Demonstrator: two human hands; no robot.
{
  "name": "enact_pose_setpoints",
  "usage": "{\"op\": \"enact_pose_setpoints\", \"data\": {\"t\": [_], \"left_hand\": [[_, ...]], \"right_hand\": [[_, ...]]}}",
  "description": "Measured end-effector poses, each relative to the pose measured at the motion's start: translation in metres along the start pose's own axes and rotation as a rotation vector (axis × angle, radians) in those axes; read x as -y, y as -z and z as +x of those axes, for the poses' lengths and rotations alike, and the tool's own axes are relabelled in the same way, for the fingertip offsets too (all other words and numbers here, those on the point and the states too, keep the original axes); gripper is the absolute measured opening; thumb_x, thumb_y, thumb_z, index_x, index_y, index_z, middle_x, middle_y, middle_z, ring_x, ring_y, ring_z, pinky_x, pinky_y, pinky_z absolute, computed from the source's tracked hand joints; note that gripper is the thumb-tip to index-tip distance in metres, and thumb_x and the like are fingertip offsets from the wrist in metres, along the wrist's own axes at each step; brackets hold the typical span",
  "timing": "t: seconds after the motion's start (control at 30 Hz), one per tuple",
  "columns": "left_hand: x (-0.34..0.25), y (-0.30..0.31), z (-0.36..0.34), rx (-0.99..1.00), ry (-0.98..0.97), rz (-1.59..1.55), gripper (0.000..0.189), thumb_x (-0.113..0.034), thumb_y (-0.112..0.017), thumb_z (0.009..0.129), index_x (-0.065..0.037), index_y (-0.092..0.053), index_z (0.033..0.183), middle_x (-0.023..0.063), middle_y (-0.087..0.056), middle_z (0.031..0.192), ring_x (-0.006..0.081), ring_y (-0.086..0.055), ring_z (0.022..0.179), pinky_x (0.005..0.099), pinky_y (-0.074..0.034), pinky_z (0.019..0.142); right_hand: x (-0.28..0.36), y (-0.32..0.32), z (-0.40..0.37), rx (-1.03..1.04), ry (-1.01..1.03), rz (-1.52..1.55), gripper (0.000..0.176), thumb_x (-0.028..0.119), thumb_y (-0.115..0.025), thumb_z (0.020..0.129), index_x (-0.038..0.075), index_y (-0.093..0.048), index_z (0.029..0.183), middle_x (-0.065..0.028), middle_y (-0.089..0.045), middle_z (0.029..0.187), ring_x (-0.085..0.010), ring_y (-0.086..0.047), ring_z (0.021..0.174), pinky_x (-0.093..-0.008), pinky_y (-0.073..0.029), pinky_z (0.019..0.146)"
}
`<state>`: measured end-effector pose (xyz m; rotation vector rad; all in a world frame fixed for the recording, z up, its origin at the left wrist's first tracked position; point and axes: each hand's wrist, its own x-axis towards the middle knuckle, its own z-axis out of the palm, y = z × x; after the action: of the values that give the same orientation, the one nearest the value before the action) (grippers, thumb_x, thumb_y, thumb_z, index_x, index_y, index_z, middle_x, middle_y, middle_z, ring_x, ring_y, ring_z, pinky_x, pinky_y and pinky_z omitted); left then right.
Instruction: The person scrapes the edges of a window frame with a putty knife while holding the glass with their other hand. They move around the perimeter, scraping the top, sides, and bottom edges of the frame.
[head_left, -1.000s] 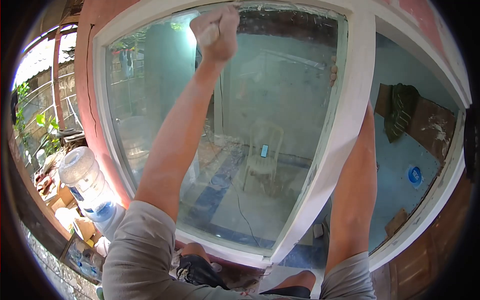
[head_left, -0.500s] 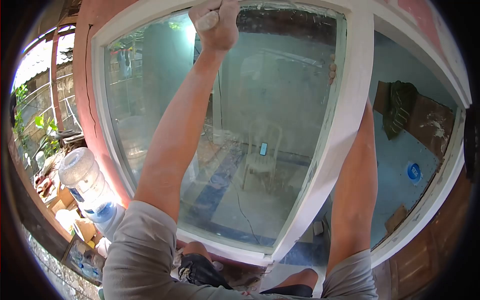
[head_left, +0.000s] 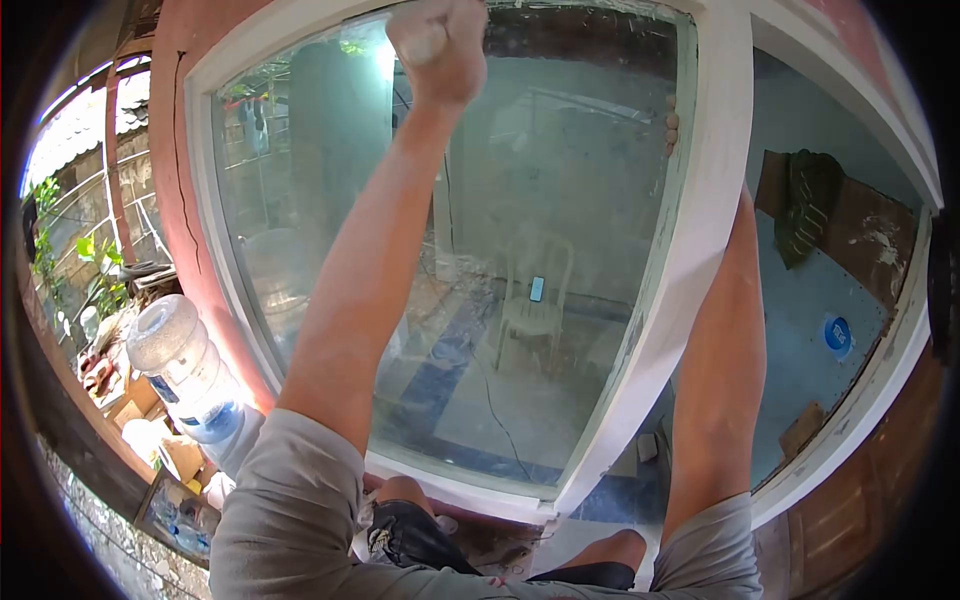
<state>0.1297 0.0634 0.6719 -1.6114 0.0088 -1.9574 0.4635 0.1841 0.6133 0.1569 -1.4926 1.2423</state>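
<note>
My left hand [head_left: 440, 50] is raised at the top edge of a large glass pane [head_left: 540, 150], its fingers curled around a pale, roundish lump [head_left: 422, 42]. My right arm reaches up behind the white window post [head_left: 690, 250]. Of my right hand, only some fingertips [head_left: 671, 126] show, at the pane's right edge beside the post; the rest is hidden. What those fingertips hold, if anything, cannot be seen.
Behind the glass stand a pale plastic chair [head_left: 530, 318] and, on it, a phone [head_left: 537, 289]. Large water bottles [head_left: 180, 350] are at the left. A dark cloth [head_left: 803, 210] hangs over a brown board in the right opening.
The whole view has shifted slightly. My left hand is a little lower against the pane, still around the pale lump. My right fingertips stay at the pane's edge.
</note>
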Motion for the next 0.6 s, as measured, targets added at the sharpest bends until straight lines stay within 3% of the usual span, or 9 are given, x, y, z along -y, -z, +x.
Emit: {"op": "enact_pose_setpoints", "data": {"t": [0.07,0.23,0.3,0.33,0.43,0.47,0.6], "left_hand": [[-0.012,0.004,-0.033,-0.015,-0.002,-0.066,0.023,-0.003,-0.059,0.085,0.001,-0.045,0.067,0.0001,-0.036,0.060,0.0087,-0.032,0.057,0.0268,-0.031,0.049],[-0.008,0.006,-0.035,0.072,-0.141,-0.267,0.030,-0.001,-0.060,0.084,0.000,-0.039,0.063,0.0018,-0.041,0.058,0.0080,-0.033,0.056,0.0258,-0.031,0.050],[-0.009,-0.001,-0.011,0.028,-0.159,0.092,0.032,0.000,-0.061,0.084,-0.001,-0.039,0.062,0.0006,-0.041,0.058,0.0079,-0.034,0.056,0.0261,-0.030,0.050],[-0.002,-0.011,0.002,-0.005,-0.103,-0.280,0.029,0.000,-0.062,0.085,0.000,-0.042,0.064,0.0004,-0.041,0.058,0.0087,-0.034,0.056,0.0267,-0.031,0.050],[0.003,-0.005,-0.010,0.015,-0.065,-0.098,0.027,0.002,-0.061,0.085,0.002,-0.043,0.066,0.0006,-0.041,0.058,0.0081,-0.035,0.057,0.0267,-0.032,0.050],[-0.024,0.000,-0.024,0.038,-0.031,0.000,0.026,0.003,-0.059,0.084,0.002,-0.043,0.064,0.0028,-0.041,0.058,0.0092,-0.037,0.057,0.0271,-0.033,0.051],[-0.023,0.007,-0.052,0.101,-0.171,-0.263,0.023,0.007,-0.055,0.082,0.001,-0.042,0.063,0.0058,-0.042,0.060,0.0151,-0.039,0.057,0.0293,-0.035,0.052]], "right_hand": [[-0.003,0.003,0.002,-0.004,-0.021,0.043,0.049,0.029,-0.055,0.103,-0.009,-0.054,0.134,-0.0129,-0.063,0.094,-0.0217,-0.064,0.080,-0.0308,-0.055,0.072],[-0.002,0.002,-0.002,-0.022,0.018,-0.041,0.050,0.030,-0.055,0.103,-0.009,-0.054,0.134,-0.0129,-0.064,0.095,-0.0212,-0.065,0.079,-0.0308,-0.056,0.073],[-0.002,-0.001,-0.002,0.004,-0.009,-0.034,0.050,0.030,-0.055,0.103,-0.009,-0.054,0.134,-0.0129,-0.064,0.095,-0.0211,-0.065,0.079,-0.0308,-0.056,0.073],[-0.002,-0.004,-0.003,-0.005,-0.020,-0.014,0.049,0.031,-0.054,0.103,-0.009,-0.055,0.133,-0.0131,-0.064,0.095,-0.0209,-0.065,0.078,-0.0306,-0.056,0.073],[0.001,-0.003,-0.003,-0.022,-0.011,-0.023,0.049,0.031,-0.053,0.104,-0.008,-0.056,0.132,-0.0133,-0.064,0.094,-0.0208,-0.066,0.078,-0.0304,-0.056,0.073],[0.000,-0.003,-0.002,-0.021,-0.003,-0.051,0.049,0.032,-0.053,0.104,-0.008,-0.056,0.131,-0.0133,-0.064,0.094,-0.0209,-0.066,0.078,-0.0305,-0.056,0.073],[-0.001,-0.003,-0.005,-0.022,-0.021,-0.007,0.048,0.031,-0.053,0.103,-0.008,-0.056,0.131,-0.0133,-0.063,0.094,-0.0207,-0.065,0.078,-0.0304,-0.056,0.073]]}}
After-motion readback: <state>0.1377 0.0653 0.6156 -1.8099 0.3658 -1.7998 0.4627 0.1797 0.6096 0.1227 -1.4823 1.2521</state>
